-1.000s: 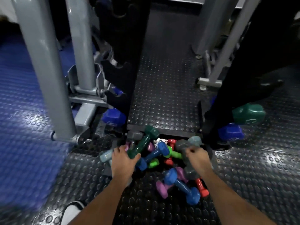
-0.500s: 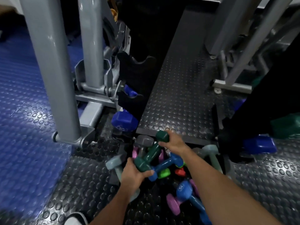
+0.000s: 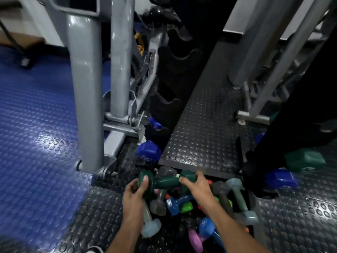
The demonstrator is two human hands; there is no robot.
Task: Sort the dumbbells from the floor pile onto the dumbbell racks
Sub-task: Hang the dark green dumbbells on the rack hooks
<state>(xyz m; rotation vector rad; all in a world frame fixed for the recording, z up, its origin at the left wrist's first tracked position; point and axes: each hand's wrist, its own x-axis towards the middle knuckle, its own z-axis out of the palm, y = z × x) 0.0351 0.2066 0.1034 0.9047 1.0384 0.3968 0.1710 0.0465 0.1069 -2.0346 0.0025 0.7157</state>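
Studded floor (image 3: pixel 102 212); half-buried dumbbell pile (image 3: pixel 197 207).

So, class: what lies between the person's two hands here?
In the head view, the dark green dumbbell: the left hand grips one head, the right hand the other, and its handle spans the gap.

Only one view here, a head cam, so there's no second angle sharing anything with it. It's sitting up at the person's head and looking forward and steeply down, so both forearms are coming in from the bottom edge. The lens is wide, and it's bending the grey machine posts (image 3: pixel 85 92) outward at the sides. The floor pile (image 3: pixel 184 203) is sitting close, low in the middle, while the studded black mat (image 3: pixel 202 125) is running away toward the top.
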